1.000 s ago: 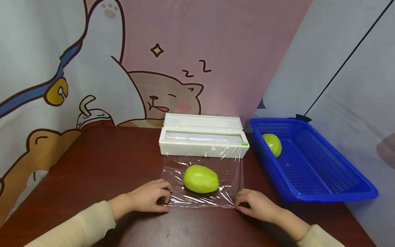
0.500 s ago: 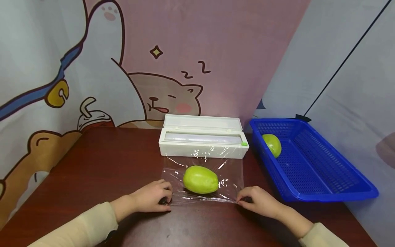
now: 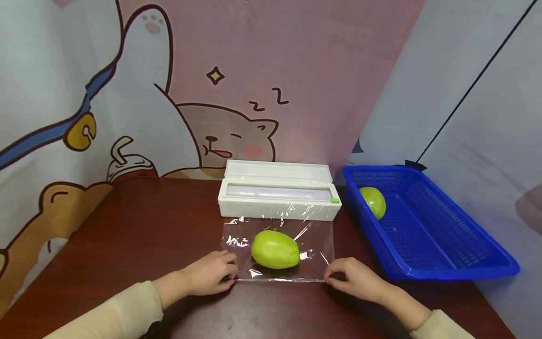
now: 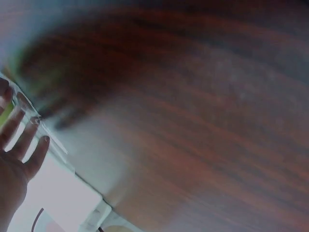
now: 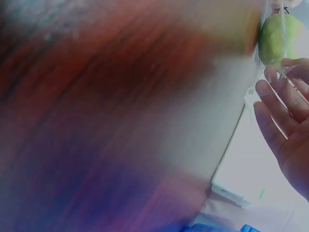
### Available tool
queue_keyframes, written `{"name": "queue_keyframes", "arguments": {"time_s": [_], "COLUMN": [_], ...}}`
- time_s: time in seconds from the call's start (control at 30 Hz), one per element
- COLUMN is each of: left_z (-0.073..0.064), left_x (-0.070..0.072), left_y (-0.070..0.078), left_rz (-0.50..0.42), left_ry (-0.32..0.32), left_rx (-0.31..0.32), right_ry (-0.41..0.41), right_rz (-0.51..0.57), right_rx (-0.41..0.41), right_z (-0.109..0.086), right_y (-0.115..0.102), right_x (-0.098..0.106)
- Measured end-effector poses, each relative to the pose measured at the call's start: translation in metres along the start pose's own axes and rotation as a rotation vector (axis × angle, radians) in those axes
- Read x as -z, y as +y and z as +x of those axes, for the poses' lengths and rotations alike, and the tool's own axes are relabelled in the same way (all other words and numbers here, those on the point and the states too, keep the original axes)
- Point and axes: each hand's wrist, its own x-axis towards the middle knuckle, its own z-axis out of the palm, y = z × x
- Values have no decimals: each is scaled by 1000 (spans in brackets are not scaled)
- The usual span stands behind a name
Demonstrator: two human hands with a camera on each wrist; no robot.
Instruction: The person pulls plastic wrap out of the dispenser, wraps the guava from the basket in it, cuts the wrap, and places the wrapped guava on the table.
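Observation:
A sheet of cling film (image 3: 318, 240) runs from the front of a white cling film dispenser (image 3: 277, 210) toward the person. On top of the film lies a yellow-green oblong fruit (image 3: 275, 249). At the sheet's front left corner, the left hand (image 3: 211, 273) pinches the film between thumb and fingers. The right hand (image 3: 357, 280) pinches the opposite front corner with thumb and index finger. In the right wrist view, film bunches at the right hand's fingertips (image 5: 271, 73), with the fruit (image 5: 272, 41) beyond. The left wrist view shows the left hand (image 4: 17, 157) at the film's edge.
The dispenser's lid (image 3: 277, 171) stands raised, and a green slider (image 3: 335, 200) sits at its right end. To the right is a blue plastic basket (image 3: 423, 235) with a green round fruit (image 3: 374, 202) inside. A wall with cartoon drawings borders the dark wooden table (image 3: 148, 226).
The film's front edge, creased and pulled up half a second ago, now lies straighter and flatter between the hands. Both hands keep their corners with small shifts. The fruit stays on the film.

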Motion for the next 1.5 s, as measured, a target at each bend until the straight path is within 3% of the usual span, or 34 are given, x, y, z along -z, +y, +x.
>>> {"name": "queue_keyframes", "arguments": {"time_s": [0.17,0.47,0.83,1.07,1.17,1.33,1.5], "left_z": [2,9,22,23,24,41,66], "left_x": [5,23,36,39,39,33,16], "left_y": [-5,-9,-18,-23,-22,-10,4], "left_rz": [22,25,-5,18,-4,-100,-39], "left_ry": [63,118,123,124,105,7,-78], "left_rx": [-98,-159,-120,-139,-97,66,119], "right_ry": [15,36,62,80,74,64,69], "right_rz": [-41,-61,-2,30,49,57,72], "right_rx": [8,6,-52,-87,-114,-126,-112], "right_z": [3,9,16,17,16,16,19], "right_y": [-1,1,8,12,13,14,14], "right_x": [3,12,14,13,13,14,15]}}
